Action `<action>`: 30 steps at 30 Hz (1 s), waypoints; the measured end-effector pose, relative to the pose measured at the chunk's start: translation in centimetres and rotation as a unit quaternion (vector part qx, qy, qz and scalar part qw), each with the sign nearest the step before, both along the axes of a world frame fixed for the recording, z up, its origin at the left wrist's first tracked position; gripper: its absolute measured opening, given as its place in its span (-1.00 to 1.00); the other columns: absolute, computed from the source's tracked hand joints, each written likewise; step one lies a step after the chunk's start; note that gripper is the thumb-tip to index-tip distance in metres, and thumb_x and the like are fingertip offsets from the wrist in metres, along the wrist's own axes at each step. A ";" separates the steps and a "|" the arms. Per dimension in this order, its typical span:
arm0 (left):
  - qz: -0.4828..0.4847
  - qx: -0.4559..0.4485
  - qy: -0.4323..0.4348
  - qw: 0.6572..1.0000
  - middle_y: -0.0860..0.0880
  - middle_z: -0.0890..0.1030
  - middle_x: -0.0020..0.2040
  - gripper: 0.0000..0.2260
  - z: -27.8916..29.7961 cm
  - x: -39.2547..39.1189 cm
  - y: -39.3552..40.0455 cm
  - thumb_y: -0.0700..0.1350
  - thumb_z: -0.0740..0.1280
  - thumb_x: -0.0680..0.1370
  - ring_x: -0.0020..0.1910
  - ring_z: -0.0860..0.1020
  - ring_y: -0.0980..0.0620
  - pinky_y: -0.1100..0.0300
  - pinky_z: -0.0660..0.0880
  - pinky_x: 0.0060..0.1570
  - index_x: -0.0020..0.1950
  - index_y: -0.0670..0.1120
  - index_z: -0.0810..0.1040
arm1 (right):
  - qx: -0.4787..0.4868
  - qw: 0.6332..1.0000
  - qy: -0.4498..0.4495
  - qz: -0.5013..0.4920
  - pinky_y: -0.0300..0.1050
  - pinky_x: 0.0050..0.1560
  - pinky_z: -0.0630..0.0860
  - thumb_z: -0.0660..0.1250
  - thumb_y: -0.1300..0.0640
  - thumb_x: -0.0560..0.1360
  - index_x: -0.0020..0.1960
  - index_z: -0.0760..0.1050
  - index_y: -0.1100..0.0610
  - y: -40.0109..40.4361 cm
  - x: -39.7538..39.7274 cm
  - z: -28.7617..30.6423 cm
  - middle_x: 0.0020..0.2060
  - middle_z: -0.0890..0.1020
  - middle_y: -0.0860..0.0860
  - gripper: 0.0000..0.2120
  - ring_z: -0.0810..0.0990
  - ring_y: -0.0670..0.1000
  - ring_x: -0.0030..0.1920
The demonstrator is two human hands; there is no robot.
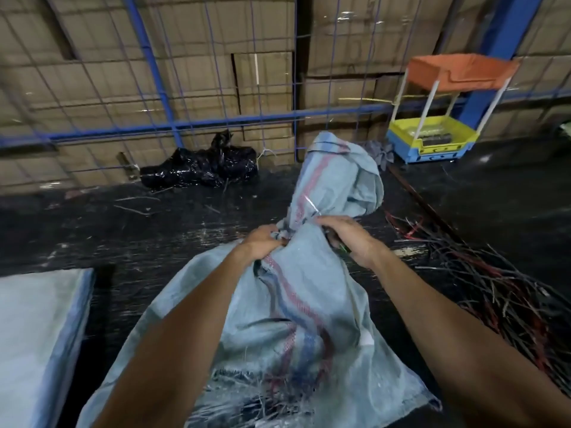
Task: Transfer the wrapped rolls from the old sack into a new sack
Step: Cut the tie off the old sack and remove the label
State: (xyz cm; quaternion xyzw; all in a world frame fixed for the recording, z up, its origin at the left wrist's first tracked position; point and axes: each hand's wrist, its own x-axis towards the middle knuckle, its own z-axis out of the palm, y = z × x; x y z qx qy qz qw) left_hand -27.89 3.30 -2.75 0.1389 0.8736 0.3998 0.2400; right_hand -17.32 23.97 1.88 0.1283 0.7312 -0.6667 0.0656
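Note:
A worn pale-blue woven sack (pixel 296 310) with red and blue stripes lies on the dark floor in front of me, torn and frayed at its near end. Its neck is bunched and tied, and the loose top (pixel 336 174) flops beyond the knot. My left hand (pixel 262 245) grips the gathered cloth at the left of the neck. My right hand (pixel 352 239) holds the neck from the right, with a small dark and green object in its fingers that I cannot identify. The rolls inside are hidden. A flat whitish sack (pixel 34 341) lies at the near left.
A blue wire fence (pixel 216 118) with stacked cardboard boxes behind it closes off the back. A black plastic bundle (pixel 200 168) lies at its foot. Stacked yellow, blue and orange trays (pixel 432 137) stand at the back right. A tangle of red and black straps (pixel 494 288) covers the floor on the right.

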 end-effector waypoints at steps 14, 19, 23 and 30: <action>-0.030 0.144 0.058 0.987 -0.04 0.61 0.12 -0.50 7.0 3.2 -2.8 -0.15 0.55 0.42 0.11 0.59 -0.03 0.08 0.55 0.15 0.27 -0.07 0.42 | -0.041 0.994 0.037 -0.098 -0.01 0.08 0.60 0.60 0.08 0.34 0.47 0.34 0.25 -5.1 -7.9 5.2 0.15 0.63 0.10 -0.20 0.64 0.10 0.07; 0.143 0.218 0.154 0.953 0.03 0.57 -0.16 -0.46 10.3 2.5 -4.9 0.28 0.44 0.42 -0.16 0.56 0.03 0.12 0.50 -0.06 0.08 -0.12 0.40 | -0.080 0.995 0.054 0.001 -0.26 -0.50 0.46 0.50 0.22 0.45 0.12 0.54 0.25 -7.0 -7.6 9.9 -0.28 0.67 0.07 -0.71 0.60 -0.06 -0.49; 0.094 0.330 0.097 0.934 0.08 0.52 0.28 -0.36 10.5 2.9 -3.6 0.08 0.51 0.46 0.27 0.54 0.13 0.14 0.51 0.24 0.38 -0.01 0.22 | -0.100 0.990 0.073 0.069 -0.31 -0.57 0.39 0.40 0.25 0.52 -0.14 0.53 0.17 -8.0 -6.3 13.4 -0.46 0.63 -0.03 -0.92 0.51 -0.12 -0.56; 0.225 0.272 0.190 0.916 0.13 0.56 0.00 -0.33 10.2 6.6 -0.4 0.00 0.51 0.44 -0.04 0.60 0.12 0.29 0.46 -0.06 0.38 -0.01 0.17 | -0.032 0.998 0.041 -0.037 -0.11 -0.19 0.66 0.53 0.10 0.43 0.07 0.61 0.30 -7.2 -6.3 11.7 -0.18 0.73 0.07 -0.67 0.71 0.01 -0.23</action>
